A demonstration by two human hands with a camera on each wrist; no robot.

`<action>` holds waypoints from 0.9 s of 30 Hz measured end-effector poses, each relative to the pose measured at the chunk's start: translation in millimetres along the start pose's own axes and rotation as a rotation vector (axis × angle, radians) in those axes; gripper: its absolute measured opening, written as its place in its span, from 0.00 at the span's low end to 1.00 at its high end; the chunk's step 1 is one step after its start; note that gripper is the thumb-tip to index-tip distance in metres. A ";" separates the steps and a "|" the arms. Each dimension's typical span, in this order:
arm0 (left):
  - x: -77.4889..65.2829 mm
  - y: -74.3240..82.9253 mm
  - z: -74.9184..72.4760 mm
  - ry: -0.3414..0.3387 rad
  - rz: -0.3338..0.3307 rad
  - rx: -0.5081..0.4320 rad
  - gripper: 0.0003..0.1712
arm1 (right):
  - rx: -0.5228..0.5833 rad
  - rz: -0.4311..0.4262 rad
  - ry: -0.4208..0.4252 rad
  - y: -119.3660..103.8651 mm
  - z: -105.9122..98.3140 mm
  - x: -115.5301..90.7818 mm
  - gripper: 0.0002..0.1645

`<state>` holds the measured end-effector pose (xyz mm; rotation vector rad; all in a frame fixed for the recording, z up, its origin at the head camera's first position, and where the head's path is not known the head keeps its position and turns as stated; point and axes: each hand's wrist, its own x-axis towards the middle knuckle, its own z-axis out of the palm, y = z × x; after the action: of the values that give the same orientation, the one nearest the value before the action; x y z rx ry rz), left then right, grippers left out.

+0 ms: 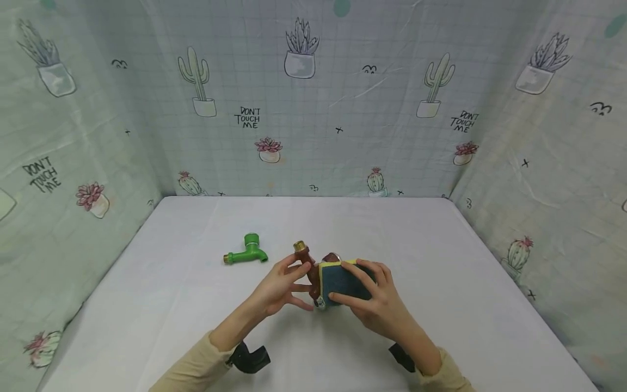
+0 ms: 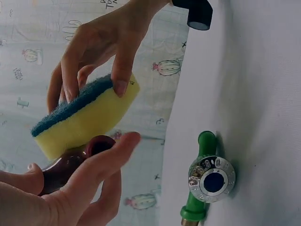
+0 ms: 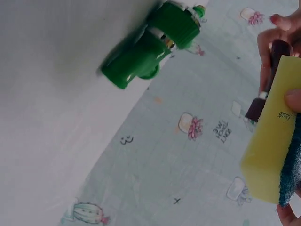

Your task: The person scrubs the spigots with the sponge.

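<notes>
In the head view my left hand (image 1: 276, 287) grips a brown tap (image 1: 314, 276) with a brass threaded end, lifted off the table. A sponge (image 1: 340, 283), yellow with a dark blue-green scouring side, is held by my right hand (image 1: 381, 300), its fingers spread over the scouring side. The left wrist view has the yellow side of the sponge (image 2: 89, 127) lying against the brown tap (image 2: 60, 173). Part of the tap is hidden behind the sponge. A green tap (image 1: 251, 252) lies on the table, left of and beyond my left hand.
A white-covered table (image 1: 196, 305) spreads under both hands. Patterned cloth (image 1: 318, 98) with cactus drawings hangs behind it and along both sides. Black wrist-worn devices show at the left wrist (image 1: 251, 360) and the right wrist (image 1: 403, 357).
</notes>
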<state>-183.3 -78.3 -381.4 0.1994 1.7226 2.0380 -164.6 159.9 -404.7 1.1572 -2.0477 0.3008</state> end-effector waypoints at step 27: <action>7.3 -6.2 12.9 0.104 0.277 0.468 0.13 | 0.130 0.109 -0.125 6.8 -12.3 7.3 0.37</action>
<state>-183.1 -62.9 -386.1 0.5125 2.3314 1.8138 -166.3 165.6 -390.0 1.1693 -2.2333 0.4298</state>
